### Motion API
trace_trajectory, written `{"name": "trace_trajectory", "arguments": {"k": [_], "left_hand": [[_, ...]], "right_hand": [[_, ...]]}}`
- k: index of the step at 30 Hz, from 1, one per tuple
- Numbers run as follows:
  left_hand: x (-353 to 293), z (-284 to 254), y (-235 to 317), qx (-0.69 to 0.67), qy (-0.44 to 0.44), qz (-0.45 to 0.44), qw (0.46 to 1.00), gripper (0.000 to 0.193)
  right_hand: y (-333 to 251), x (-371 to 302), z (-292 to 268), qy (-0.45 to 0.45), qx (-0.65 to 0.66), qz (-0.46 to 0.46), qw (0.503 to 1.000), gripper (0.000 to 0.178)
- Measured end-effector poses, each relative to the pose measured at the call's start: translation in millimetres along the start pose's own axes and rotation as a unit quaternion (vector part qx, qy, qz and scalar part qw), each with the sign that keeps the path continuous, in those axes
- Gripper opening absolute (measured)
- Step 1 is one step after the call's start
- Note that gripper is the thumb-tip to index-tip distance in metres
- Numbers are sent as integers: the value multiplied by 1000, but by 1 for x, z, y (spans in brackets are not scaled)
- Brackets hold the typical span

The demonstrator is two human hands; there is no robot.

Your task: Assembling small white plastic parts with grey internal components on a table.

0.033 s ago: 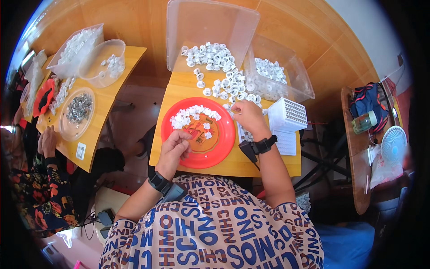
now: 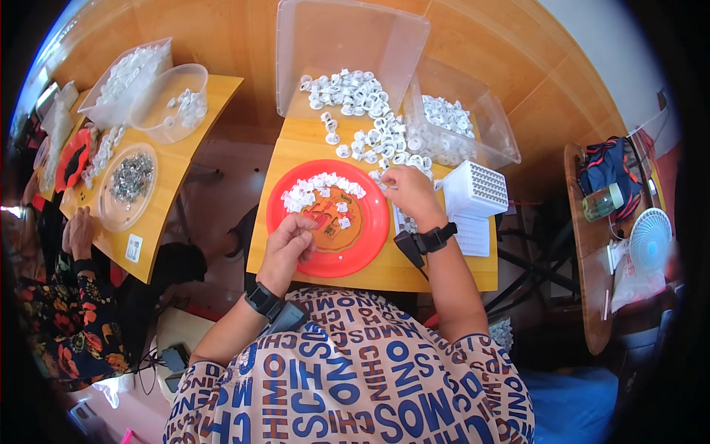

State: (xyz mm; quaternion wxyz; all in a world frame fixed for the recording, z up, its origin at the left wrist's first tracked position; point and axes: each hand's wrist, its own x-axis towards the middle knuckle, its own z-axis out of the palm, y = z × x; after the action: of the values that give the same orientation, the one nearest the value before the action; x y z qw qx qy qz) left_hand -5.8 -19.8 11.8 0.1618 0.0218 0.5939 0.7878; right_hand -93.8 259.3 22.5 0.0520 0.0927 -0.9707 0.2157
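Note:
Over the lower left rim of a red plate (image 2: 370, 240), my left hand (image 2: 290, 248) is closed, thumb against curled fingers. Whatever it may hold is too small to make out. Small white plastic pieces (image 2: 299, 196) lie heaped along the plate's far side, a few of them loose on its orange-patterned middle. My right hand (image 2: 413, 194) is just past the plate's right rim, with its fingertips pinched together by the near end of a spill of white round plastic parts (image 2: 386, 140). Its fingertips partly hide what is between them. Dark bands circle both my wrists.
Behind the spill stands a clear tub (image 2: 347, 33) tipped on its side; right of it, another clear bin (image 2: 499, 140) holds white parts. White stacked trays (image 2: 473, 191) stand right of my right hand. At the left table, a person's hands (image 2: 78, 233) rest near a tray of metal pieces (image 2: 133, 177).

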Motion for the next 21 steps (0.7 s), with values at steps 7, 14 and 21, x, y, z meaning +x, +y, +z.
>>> {"name": "trace_trajectory", "arguments": {"k": [7, 14, 21], "left_hand": [[-1, 2, 1, 8, -3, 1, 1000, 16], [3, 0, -4, -1, -22, 29, 999, 25], [12, 18, 5, 133, -68, 163, 975, 45]], "right_hand": [[12, 7, 16, 29, 6, 5, 1000, 18], [7, -4, 11, 39, 569, 126, 811, 13], [-54, -43, 24, -185, 819, 122, 529, 16]]}}
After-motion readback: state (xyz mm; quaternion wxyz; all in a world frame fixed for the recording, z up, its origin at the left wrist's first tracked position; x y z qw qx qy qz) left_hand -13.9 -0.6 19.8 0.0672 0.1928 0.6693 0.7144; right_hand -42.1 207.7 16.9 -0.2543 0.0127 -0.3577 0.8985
